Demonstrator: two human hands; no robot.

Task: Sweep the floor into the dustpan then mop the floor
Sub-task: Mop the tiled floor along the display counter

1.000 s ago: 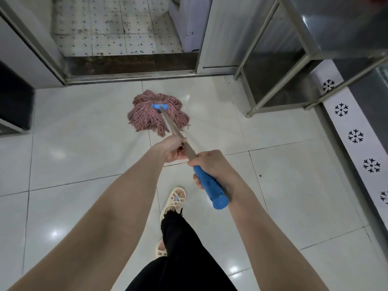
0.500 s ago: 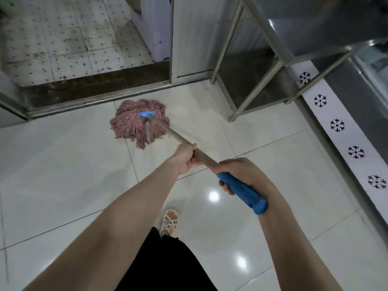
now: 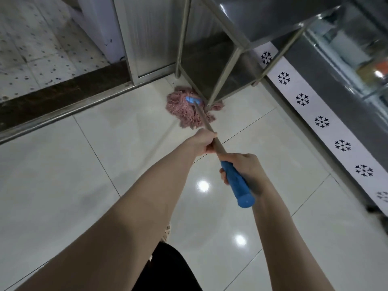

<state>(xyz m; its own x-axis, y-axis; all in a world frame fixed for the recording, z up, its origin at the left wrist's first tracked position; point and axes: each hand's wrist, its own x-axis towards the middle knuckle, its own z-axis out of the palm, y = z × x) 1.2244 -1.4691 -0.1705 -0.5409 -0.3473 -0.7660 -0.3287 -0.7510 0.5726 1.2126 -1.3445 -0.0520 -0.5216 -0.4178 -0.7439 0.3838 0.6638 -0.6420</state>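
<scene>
The person stood on the shiny white tile floor and held a mop with both hands. The left hand, near the middle of the frame, was wrapped tight around the bare metal pole. The right hand, just below it and a bit to the right, was curled around the blue grip at the near end of the pole. The round blue end stuck out past that hand. From the hands the pole ran up the frame to the pink mop head, which lay flat on the floor just above the middle of the frame. A small blue clip joined the pole to the strings. The mop head was pushed up against the foot of a metal rack, and pink strings showed on both sides of the rack's thin leg. In the upper left of the frame a dark door step ran across, with spotted tiles behind it. Down the right side ran a white strip with black snowflake marks. At the bottom of the frame I could see a black trouser leg and a bit of a sandal between the two arms.
</scene>
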